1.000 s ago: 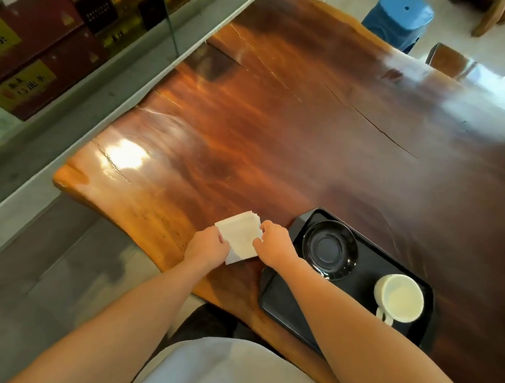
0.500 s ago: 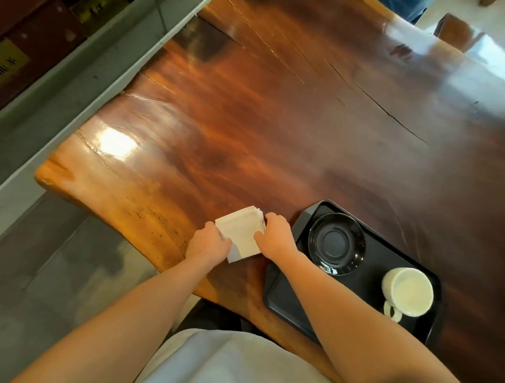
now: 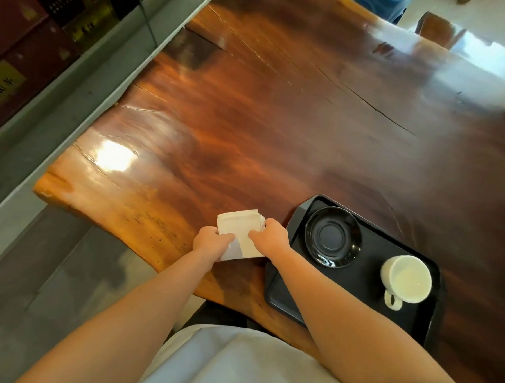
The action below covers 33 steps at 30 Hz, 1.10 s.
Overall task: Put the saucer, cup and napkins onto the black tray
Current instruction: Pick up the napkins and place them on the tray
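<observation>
A stack of white napkins (image 3: pixel 241 231) lies on the wooden table (image 3: pixel 249 118), just left of the black tray (image 3: pixel 363 288). My left hand (image 3: pixel 210 242) grips the stack's near left corner. My right hand (image 3: pixel 270 239) grips its right edge, thumb on top. A black saucer (image 3: pixel 333 236) sits in the tray's far left part. A white cup (image 3: pixel 406 278) stands upright in the tray's right part, its handle toward me. My right forearm crosses over the tray's near left corner.
The table's near edge runs irregularly just below the napkins. A grey ledge (image 3: pixel 84 88) and a glass-fronted display with boxes (image 3: pixel 28 33) line the left side. A blue stool (image 3: pixel 378 1) and a wooden seat (image 3: pixel 441 28) stand beyond the far edge.
Both hands have closed further onto the napkin stack, its near corner now slightly raised. The camera view has tilted down and shifted; the tray, saucer and cup have not moved.
</observation>
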Motion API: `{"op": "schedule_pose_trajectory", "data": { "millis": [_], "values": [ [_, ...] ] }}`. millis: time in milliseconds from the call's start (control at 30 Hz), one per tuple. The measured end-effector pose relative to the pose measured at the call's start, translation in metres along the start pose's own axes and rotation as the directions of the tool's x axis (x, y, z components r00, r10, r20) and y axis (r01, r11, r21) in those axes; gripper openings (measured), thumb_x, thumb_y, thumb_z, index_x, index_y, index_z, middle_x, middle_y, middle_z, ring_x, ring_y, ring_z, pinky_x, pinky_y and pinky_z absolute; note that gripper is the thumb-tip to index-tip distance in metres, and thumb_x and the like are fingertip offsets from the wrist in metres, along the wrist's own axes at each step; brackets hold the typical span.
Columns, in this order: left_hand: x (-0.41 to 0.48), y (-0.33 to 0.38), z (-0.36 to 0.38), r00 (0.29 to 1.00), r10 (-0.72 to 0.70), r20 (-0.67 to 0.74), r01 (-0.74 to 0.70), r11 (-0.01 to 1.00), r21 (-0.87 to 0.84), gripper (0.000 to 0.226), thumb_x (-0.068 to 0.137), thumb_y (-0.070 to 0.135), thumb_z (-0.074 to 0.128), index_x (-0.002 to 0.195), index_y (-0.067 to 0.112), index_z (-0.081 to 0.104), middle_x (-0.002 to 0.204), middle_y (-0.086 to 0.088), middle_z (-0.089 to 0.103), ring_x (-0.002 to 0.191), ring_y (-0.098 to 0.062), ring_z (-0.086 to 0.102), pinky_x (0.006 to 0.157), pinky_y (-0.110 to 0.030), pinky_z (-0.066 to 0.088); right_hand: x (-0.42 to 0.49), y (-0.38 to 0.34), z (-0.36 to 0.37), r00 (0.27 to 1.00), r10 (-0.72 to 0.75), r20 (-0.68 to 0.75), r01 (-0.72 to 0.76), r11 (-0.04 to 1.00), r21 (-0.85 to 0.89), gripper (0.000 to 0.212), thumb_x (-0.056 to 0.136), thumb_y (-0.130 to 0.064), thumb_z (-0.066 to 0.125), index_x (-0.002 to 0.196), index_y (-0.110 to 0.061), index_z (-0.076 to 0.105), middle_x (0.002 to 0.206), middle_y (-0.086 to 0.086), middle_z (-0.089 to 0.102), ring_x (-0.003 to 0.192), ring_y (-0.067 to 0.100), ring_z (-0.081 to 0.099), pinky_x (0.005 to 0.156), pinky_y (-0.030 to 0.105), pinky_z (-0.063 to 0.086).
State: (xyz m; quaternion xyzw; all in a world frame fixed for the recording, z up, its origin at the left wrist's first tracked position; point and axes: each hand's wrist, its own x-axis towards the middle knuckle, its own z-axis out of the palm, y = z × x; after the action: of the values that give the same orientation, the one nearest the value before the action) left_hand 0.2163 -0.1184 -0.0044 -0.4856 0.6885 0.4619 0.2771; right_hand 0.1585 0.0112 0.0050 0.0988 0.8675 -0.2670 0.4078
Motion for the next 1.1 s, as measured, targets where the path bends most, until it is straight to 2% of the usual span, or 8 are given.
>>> {"op": "schedule_pose_trajectory", "data": {
  "millis": [133, 200, 333, 467, 600, 767, 933, 1100],
  "values": [
    [-0.011, 0.007, -0.008, 0.994, -0.029, 0.109, 0.046, 0.986, -0.162, 0.034, 0.094, 0.019, 0.069, 0.123, 0.016, 0.052, 0.119, -0.007, 0.056, 0.108, -0.027, 0.059, 0.073, -0.037, 0.062, -0.012, 0.003, -0.003, 1.000, 0.000, 0.031, -0.002, 0.999, 0.042, 0.030, 0.092, -0.027, 0.060, 0.114, -0.007, 0.057, 0.101, 0.007, 0.058, 0.091, 0.023, 0.056, 0.059, 0.026, 0.041],
    [-0.020, 0.010, -0.011, 0.987, -0.007, 0.157, 0.040, 0.977, -0.208, 0.032, 0.095, 0.013, 0.068, 0.120, 0.018, 0.050, 0.117, -0.005, 0.055, 0.106, -0.025, 0.058, 0.068, -0.035, 0.061, -0.018, 0.005, -0.006, 1.000, -0.013, 0.026, 0.011, 0.997, 0.070, 0.022, 0.091, -0.026, 0.060, 0.105, -0.010, 0.056, 0.100, 0.007, 0.058, 0.090, 0.023, 0.056, 0.056, 0.025, 0.038],
    [-0.032, 0.014, -0.014, 0.965, 0.048, 0.257, 0.037, 0.948, -0.317, 0.038, 0.094, 0.005, 0.067, 0.129, 0.014, 0.054, 0.113, -0.003, 0.060, 0.109, -0.026, 0.060, 0.074, -0.039, 0.063, -0.031, 0.013, -0.013, 1.000, -0.019, 0.003, 0.018, 0.988, 0.157, 0.016, 0.090, -0.024, 0.059, 0.094, -0.010, 0.053, 0.096, 0.008, 0.058, 0.086, 0.023, 0.056, 0.062, 0.028, 0.045],
    [-0.044, 0.016, -0.014, 0.918, 0.123, 0.377, 0.041, 0.916, -0.399, 0.046, 0.094, -0.003, 0.063, 0.136, 0.014, 0.054, 0.130, -0.009, 0.061, 0.117, -0.031, 0.061, 0.083, -0.045, 0.062, -0.044, 0.027, -0.022, 1.000, 0.001, -0.013, 0.003, 0.949, 0.316, 0.032, 0.091, -0.031, 0.062, 0.114, -0.010, 0.061, 0.112, 0.010, 0.067, 0.103, 0.028, 0.065, 0.086, 0.046, 0.060],
    [-0.060, 0.022, -0.004, 0.850, 0.185, 0.493, 0.058, 0.897, -0.438, 0.049, 0.095, -0.006, 0.059, 0.134, 0.021, 0.052, 0.129, -0.008, 0.059, 0.114, -0.031, 0.061, 0.084, -0.046, 0.061, -0.061, 0.046, -0.033, 1.000, 0.019, -0.013, -0.011, 0.884, 0.467, 0.039, 0.093, -0.039, 0.062, 0.124, -0.015, 0.058, 0.119, 0.006, 0.065, 0.109, 0.025, 0.062, 0.084, 0.038, 0.060],
    [-0.076, 0.030, 0.020, 0.786, 0.219, 0.578, 0.034, 0.919, -0.394, 0.053, 0.094, -0.005, 0.060, 0.137, 0.024, 0.050, 0.132, -0.009, 0.056, 0.122, -0.033, 0.056, 0.099, -0.051, 0.055, -0.075, 0.081, -0.043, 0.998, 0.064, 0.002, -0.049, 0.742, 0.669, 0.046, 0.089, -0.039, 0.069, 0.129, -0.018, 0.057, 0.123, 0.003, 0.065, 0.112, 0.022, 0.061, 0.087, 0.040, 0.061],
    [-0.087, 0.030, 0.051, 0.782, 0.191, 0.594, -0.041, 0.966, -0.257, 0.056, 0.091, -0.005, 0.065, 0.137, 0.025, 0.051, 0.132, -0.006, 0.057, 0.119, -0.030, 0.057, 0.085, -0.044, 0.060, -0.089, 0.120, -0.048, 0.995, 0.100, -0.028, -0.044, 0.651, 0.758, 0.041, 0.092, -0.027, 0.069, 0.131, -0.018, 0.059, 0.124, 0.004, 0.065, 0.113, 0.024, 0.063, 0.083, 0.037, 0.062],
    [-0.095, 0.021, 0.079, 0.799, 0.147, 0.583, -0.094, 0.988, -0.122, 0.046, 0.093, 0.002, 0.065, 0.133, 0.021, 0.055, 0.130, -0.006, 0.060, 0.116, -0.029, 0.058, 0.087, -0.045, 0.059, -0.100, 0.155, -0.045, 0.990, 0.140, -0.025, -0.068, 0.619, 0.783, 0.019, 0.094, -0.021, 0.067, 0.113, -0.023, 0.064, 0.122, 0.003, 0.066, 0.112, 0.025, 0.063, 0.086, 0.041, 0.061]
  ]
}}
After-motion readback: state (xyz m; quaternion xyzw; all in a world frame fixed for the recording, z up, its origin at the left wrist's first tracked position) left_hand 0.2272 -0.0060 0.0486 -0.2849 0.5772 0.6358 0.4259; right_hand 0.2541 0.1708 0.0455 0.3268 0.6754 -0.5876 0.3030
